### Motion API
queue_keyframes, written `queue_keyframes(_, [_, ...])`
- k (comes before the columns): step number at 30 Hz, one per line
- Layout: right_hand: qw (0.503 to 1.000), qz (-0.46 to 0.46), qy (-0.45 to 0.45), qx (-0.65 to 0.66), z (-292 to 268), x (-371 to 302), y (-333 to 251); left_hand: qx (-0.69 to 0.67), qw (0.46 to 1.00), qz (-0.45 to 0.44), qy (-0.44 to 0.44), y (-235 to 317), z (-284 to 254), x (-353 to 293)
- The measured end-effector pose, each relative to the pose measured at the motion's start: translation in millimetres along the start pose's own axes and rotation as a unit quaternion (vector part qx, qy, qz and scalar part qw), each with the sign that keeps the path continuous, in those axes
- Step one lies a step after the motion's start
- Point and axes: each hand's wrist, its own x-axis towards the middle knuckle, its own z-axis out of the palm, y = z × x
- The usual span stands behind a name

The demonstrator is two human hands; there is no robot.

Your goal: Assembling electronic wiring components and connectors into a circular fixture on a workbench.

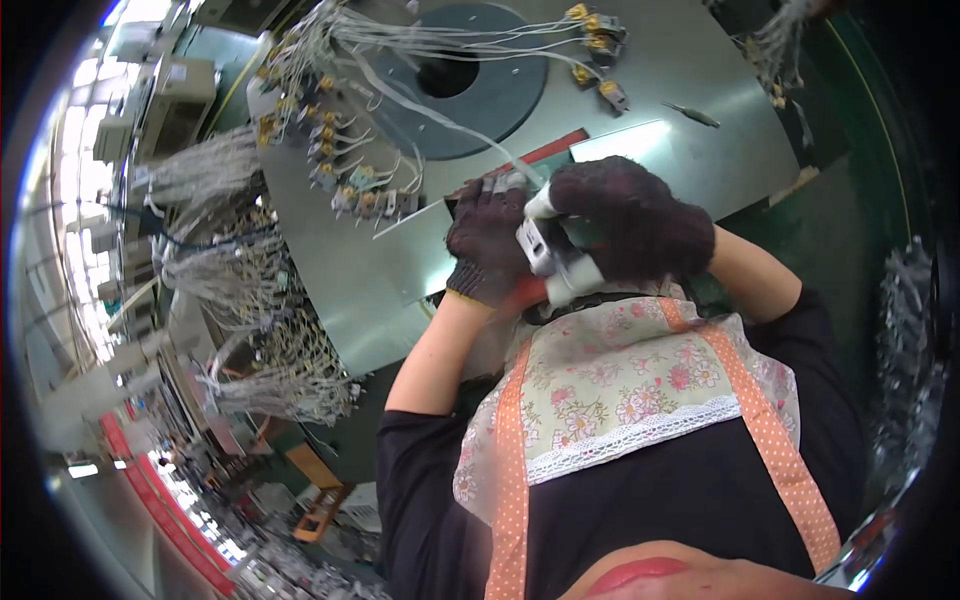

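Note:
A small light-grey block connector [536,246] sits between my two gloved hands, above the near edge of the metal table. My right hand [640,225], in a dark knit glove with white-wrapped fingertips, pinches it from the right. My left hand [485,242], gloved the same way, closes against its left side; its inner fingers are partly hidden. A white cable [440,118] runs from the far bundle down to my fingers. Below the connector a blurred red-orange piece [525,294] shows by my left wrist; its kind is unclear.
On the metal table [370,320] lie a dark round disc [510,105] with a central hole, wire bundles with grey and yellow connectors [375,200], more connectors [605,50] at the far side, and a pen-like tool [692,115]. Cable harnesses [250,290] hang at the left.

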Motion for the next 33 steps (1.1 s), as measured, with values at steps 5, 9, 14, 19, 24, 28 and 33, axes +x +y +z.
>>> queue_keyframes(5, [0.982, 0.13, -0.124, 0.063, 7.6, -3.2, 28.4, -0.009, 1.0, -0.016, 0.003, 9.8, -13.2, 3.0])
queue_keyframes(9, [0.823, 0.195, -0.108, 0.523, -12.9, -3.4, 23.4, -0.008, 1.0, -0.014, 0.019, 7.6, -14.1, -2.9])
queue_keyframes(14, [0.773, 0.104, 0.047, 0.624, -14.3, -15.3, 44.9, -0.117, 0.989, -0.054, 0.076, 18.3, -29.0, 7.2])
queue_keyframes(19, [0.827, 0.252, -0.01, 0.503, -11.8, 9.3, 17.6, -0.396, 0.891, -0.177, -0.134, -36.6, -60.5, 43.7])
queue_keyframes(24, [0.958, 0.035, -0.143, -0.246, 31.7, 34.2, 38.7, -0.037, 0.927, -0.23, -0.295, -129.8, -81.3, 52.8])
queue_keyframes(28, [0.932, 0.039, -0.195, -0.304, 48.1, 46.5, 48.0, 0.148, 0.942, -0.207, -0.218, -170.1, -45.3, 6.2])
queue_keyframes(33, [0.924, 0.071, -0.21, -0.312, 49.0, 46.0, 33.6, 0.087, 0.979, -0.181, -0.033, -128.1, -61.3, -2.1])
